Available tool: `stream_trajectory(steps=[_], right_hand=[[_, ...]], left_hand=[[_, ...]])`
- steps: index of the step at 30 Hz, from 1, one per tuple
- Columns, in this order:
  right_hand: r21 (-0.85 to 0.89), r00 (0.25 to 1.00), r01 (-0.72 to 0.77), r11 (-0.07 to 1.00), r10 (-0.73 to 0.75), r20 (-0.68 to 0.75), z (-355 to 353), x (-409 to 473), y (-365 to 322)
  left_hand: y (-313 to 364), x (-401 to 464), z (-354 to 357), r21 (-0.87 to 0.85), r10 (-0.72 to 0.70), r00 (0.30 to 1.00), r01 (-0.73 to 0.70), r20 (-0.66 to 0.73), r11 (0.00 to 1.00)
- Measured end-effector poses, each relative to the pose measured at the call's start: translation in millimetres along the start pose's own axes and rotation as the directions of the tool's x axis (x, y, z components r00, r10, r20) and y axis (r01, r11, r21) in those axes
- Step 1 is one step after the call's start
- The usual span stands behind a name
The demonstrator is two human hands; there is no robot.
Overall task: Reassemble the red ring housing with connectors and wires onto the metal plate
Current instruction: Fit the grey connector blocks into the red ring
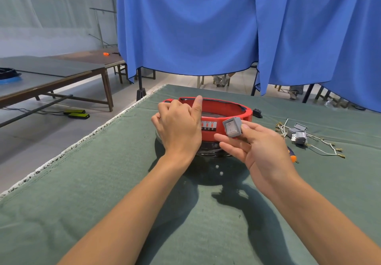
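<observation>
Bracing red ring [226,116] with curled left hand [179,124]; pinched grey switch [232,127] in right hand [259,151], unfitted. Left more switches and wires [305,138] loose far right.

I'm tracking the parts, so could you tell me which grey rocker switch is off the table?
The grey switch pinched in the right hand; the other grey switches lie among the wires on the cloth.

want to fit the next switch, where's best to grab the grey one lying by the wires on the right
Judging from its pose, take the grey switch by its two flat side walls, coming from above. It lies among white wires whose metal terminals spread out around it, so a top-down pinch on the boxy body should avoid snagging them. The right hand already pinches another switch.
</observation>
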State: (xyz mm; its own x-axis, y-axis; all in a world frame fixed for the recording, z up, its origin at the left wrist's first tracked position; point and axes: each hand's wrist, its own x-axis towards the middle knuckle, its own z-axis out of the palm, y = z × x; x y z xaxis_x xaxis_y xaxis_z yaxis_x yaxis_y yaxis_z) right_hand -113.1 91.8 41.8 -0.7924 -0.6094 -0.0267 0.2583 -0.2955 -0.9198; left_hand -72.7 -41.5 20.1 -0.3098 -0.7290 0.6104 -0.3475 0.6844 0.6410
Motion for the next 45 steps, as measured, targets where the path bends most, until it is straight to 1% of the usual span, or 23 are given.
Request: stream_trajectory(steps=[3, 6, 9, 12, 15, 17, 19, 21, 22, 24, 26, 28, 30, 33, 35, 37, 39, 41, 43, 45], right_hand=[[-0.063, 0.996, -0.087, 0.994, 0.088, 0.008, -7, 4, 1], [-0.078, 0.993, -0.110, 0.991, 0.107, -0.042, -17, 9, 2], [-0.065, 0.991, -0.121, 0.991, 0.116, -0.064, -23, 14, 6], [-0.076, 0.991, -0.125, 0.989, 0.121, -0.052, -25, 17, 14], [-0.068, 0.990, -0.125, 0.990, 0.120, -0.073, -26, 20, 17], [-0.044, 0.990, -0.125, 0.991, 0.122, -0.069, -27, 21, 17], [-0.009, 0.992, -0.126, 0.992, 0.126, -0.012, -27, 21, 17], [0.008, 0.989, -0.129, 0.992, 0.128, 0.069, -28, 21, 16], [0.005, 0.985, -0.131, 0.991, 0.130, 0.113, -29, 20, 14], [-0.042, 0.971, -0.126, 0.991, 0.132, 0.199, -30, 19, 11], [-0.154, 0.966, -0.091, 0.984, 0.125, 0.228, -32, 19, 9], [-0.313, 0.975, -0.045, 0.949, 0.111, 0.194, -33, 19, 7], [-0.420, 0.984, -0.015, 0.907, 0.088, 0.154, -35, 19, 8], [-0.446, 0.992, -0.026, 0.895, 0.078, 0.099, -37, 21, 12], [-0.466, 0.997, -0.012, 0.885, 0.046, 0.062, -37, 23, 15], [-0.574, 0.995, 0.096, 0.814, -0.084, 0.047, -38, 24, 19], [-0.660, 0.976, 0.208, 0.721, -0.202, 0.086, -39, 25, 23], [-0.718, 0.962, 0.258, 0.646, -0.243, 0.128, -40, 27, 26], [-0.784, 0.954, 0.281, 0.554, -0.250, 0.164, -42, 29, 27], [-0.814, 0.948, 0.300, 0.497, -0.250, 0.197, -44, 30, 27]], left_hand=[[-12, 5, 2, -0.023, 0.065, 0.997, -0.064, 0.050, 0.998], [-29, 8, 4, -0.003, 0.067, 0.986, -0.068, 0.155, 0.998], [-33, 4, 3, 0.048, 0.088, 0.986, -0.095, 0.140, 0.994], [-22, -1, 0, 0.034, 0.208, 0.974, -0.211, 0.092, 0.977], [-7, -7, -6, -0.069, 0.348, 0.935, -0.344, 0.070, 0.937], [1, -14, -8, -0.173, 0.426, 0.897, -0.403, 0.122, 0.899], [6, -21, -6, -0.206, 0.475, 0.855, -0.437, 0.208, 0.876], [7, -25, -3, -0.213, 0.486, 0.833, -0.441, 0.265, 0.872], [6, -25, -2, -0.227, 0.478, 0.838, -0.428, 0.262, 0.875], [3, -23, -3, -0.276, 0.435, 0.871, -0.371, 0.228, 0.887], [-1, -20, -4, -0.333, 0.387, 0.897, -0.305, 0.215, 0.892], [-4, -18, -3, -0.352, 0.391, 0.894, -0.301, 0.220, 0.886], [-5, -18, -3, -0.358, 0.409, 0.881, -0.312, 0.239, 0.880], [-6, -18, 1, -0.359, 0.413, 0.872, -0.309, 0.262, 0.881], [-6, -19, 3, -0.370, 0.389, 0.882, -0.279, 0.268, 0.886], [-7, -18, 5, -0.350, 0.342, 0.905, -0.244, 0.254, 0.905], [-9, -17, 6, -0.257, 0.309, 0.920, -0.246, 0.243, 0.935], [-9, -17, 7, -0.187, 0.299, 0.912, -0.253, 0.280, 0.949], [-7, -18, 7, -0.185, 0.292, 0.906, -0.245, 0.307, 0.952], [-6, -19, 6, -0.209, 0.283, 0.911, -0.227, 0.299, 0.951]])
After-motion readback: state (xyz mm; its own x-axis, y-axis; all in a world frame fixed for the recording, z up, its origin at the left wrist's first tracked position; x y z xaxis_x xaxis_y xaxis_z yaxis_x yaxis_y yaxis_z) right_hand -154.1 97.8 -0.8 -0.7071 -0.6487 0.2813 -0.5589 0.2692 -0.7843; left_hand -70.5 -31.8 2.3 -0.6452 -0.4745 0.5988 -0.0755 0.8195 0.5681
